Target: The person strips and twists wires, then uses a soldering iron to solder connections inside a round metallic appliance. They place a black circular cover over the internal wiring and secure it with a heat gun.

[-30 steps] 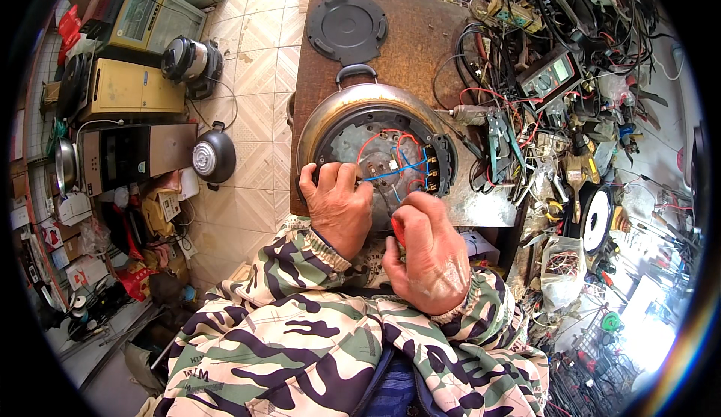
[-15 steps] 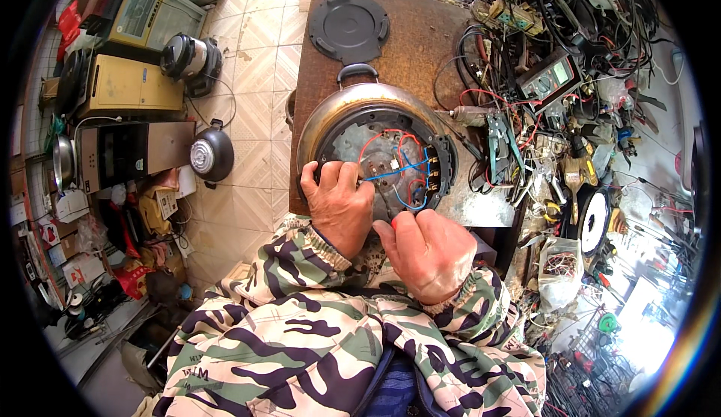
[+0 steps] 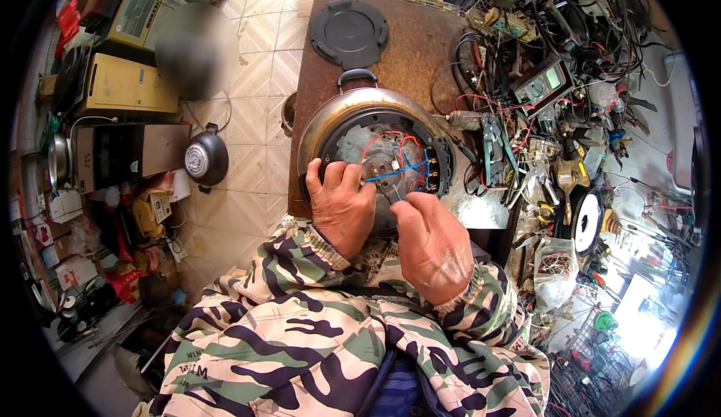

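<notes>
An electric pan [image 3: 330, 113] lies upside down on the wooden bench, its underside uncovered. Red and blue wires [image 3: 405, 169] run across the metal plate inside its black ring. My left hand [image 3: 342, 210] grips the pan's near left rim with bent fingers. Closed round a screwdriver, my right hand [image 3: 432, 248] is at the near right side of the pan. The thin shaft of the screwdriver [image 3: 397, 193] points into the wiring; its handle is hidden in my fist, and I cannot tell what the tip touches.
A round black cover [image 3: 349, 30] lies at the bench's far end. Tools, cables and a multimeter [image 3: 544, 86] crowd the right side, with pliers [image 3: 497, 146] close to the pan. On the tiled floor to the left stands a dark pot [image 3: 206, 158] near stacked appliances.
My right hand has shifted slightly right and turned, so the screwdriver's shaft now shows and its red part no longer does. My left hand stays on the rim.
</notes>
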A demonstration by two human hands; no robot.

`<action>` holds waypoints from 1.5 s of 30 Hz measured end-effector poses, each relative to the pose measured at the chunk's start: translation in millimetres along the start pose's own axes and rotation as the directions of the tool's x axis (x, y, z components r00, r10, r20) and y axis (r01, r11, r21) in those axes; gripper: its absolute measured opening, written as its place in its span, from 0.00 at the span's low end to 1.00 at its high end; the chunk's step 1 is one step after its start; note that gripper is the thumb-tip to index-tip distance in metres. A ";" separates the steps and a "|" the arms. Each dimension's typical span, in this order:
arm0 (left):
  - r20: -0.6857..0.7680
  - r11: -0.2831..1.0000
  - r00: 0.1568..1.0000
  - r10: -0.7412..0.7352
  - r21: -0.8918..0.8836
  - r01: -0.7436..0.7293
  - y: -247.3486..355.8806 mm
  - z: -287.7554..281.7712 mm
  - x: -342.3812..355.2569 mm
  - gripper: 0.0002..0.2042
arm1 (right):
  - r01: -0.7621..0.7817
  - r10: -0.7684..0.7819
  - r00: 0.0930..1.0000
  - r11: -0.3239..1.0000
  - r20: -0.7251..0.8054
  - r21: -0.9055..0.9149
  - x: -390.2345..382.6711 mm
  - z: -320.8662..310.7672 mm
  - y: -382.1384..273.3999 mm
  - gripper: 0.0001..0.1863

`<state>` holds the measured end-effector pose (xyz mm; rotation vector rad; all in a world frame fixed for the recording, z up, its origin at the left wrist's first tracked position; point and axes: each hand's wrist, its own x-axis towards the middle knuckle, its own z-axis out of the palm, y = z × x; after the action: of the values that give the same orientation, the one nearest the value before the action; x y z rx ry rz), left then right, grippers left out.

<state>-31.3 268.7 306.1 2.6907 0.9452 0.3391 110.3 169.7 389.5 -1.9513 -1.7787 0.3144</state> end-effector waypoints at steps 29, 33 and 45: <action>-0.028 0.719 0.998 -0.059 -0.695 0.023 -69.3 -38.1 -64.8 0.08 | -0.288 0.320 0.938 0.933 0.135 -0.214 -5.3 2.8 -30.5 0.14; 0.039 0.775 0.999 -0.008 -0.631 0.030 -69.8 -40.2 -67.3 0.11 | -0.187 0.192 0.979 0.980 -0.071 0.072 5.0 0.8 -40.7 0.17; 0.155 0.977 0.975 0.160 -0.166 -0.134 -28.8 -21.2 -24.6 0.32 | -0.150 0.152 0.988 0.980 -0.002 0.127 2.4 5.3 -31.2 0.16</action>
<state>-73.0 278.3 313.5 2.6041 0.6451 0.2012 80.9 174.3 400.5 -1.9965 -1.5661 0.4550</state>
